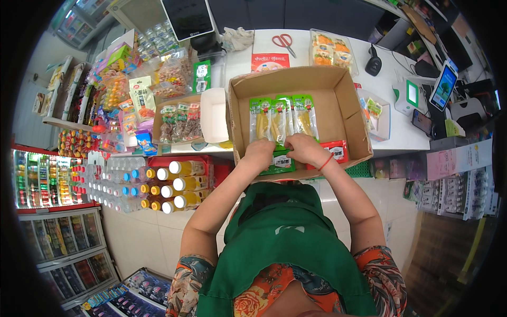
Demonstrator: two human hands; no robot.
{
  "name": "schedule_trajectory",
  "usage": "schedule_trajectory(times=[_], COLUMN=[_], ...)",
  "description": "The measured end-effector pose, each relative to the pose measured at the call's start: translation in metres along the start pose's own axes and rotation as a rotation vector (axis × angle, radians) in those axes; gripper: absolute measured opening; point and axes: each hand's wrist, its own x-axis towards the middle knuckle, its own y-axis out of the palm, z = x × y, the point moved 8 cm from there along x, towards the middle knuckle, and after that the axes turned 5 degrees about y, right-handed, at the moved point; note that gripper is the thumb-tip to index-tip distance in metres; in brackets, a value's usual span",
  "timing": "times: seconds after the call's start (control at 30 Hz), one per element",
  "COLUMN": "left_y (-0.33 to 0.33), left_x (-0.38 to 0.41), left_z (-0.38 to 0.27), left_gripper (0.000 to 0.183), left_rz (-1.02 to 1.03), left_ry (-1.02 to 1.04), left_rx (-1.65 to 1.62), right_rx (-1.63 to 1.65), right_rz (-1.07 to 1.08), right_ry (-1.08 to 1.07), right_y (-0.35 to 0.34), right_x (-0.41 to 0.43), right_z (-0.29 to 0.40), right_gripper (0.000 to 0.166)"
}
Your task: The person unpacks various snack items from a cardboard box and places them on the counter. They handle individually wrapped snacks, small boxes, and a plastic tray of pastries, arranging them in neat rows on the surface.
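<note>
An open cardboard box (336,99) stands at the counter's near edge, in front of me. Inside it, several green-topped clear snack packets (303,115) lie side by side. My left hand (260,153) is at the lower end of the leftmost packets, its fingers bent. Beside it, my right hand (304,149), with a red cord at the wrist, touches the lower end of the packets on the right. Whether either hand grips a packet cannot be told. Below the hands lies a green packet (282,161), and a red packet (338,152) lies right of my right hand.
Left of the box are a white tray (214,115) and a carton of small snack packets (181,123). Behind it lie red-handled scissors (283,41) and a clear tray of packaged food (332,50). A barcode scanner (373,61) lies right. Bottled drinks (184,184) stand at lower left.
</note>
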Motion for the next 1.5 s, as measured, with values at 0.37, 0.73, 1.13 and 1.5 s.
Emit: schedule_trajectory(times=[0.37, 0.73, 1.13, 1.5], left_y=[-0.009, -0.024, -0.089, -0.119], left_x=[-0.010, -0.017, -0.030, -0.031], left_z=[-0.008, -0.013, 0.011, 0.051], left_gripper=[0.026, 0.018, 0.016, 0.015], left_rz=[-0.154, -0.243, -0.404, -0.555], left_ry=[0.068, 0.116, -0.020, -0.056], left_rx=[0.020, -0.101, -0.526, -1.033], right_rx=[0.010, 0.152, 0.869, 1.194], right_rz=[0.044, 0.013, -0.066, -0.007], right_ry=[0.001, -0.049, 0.084, 0.114], right_y=[0.003, -0.006, -0.051, -0.058], right_x=[0.002, 0.002, 0.005, 0.008], right_z=[-0.004, 0.004, -0.007, 0.039], right_gripper=[0.024, 0.010, 0.014, 0.022])
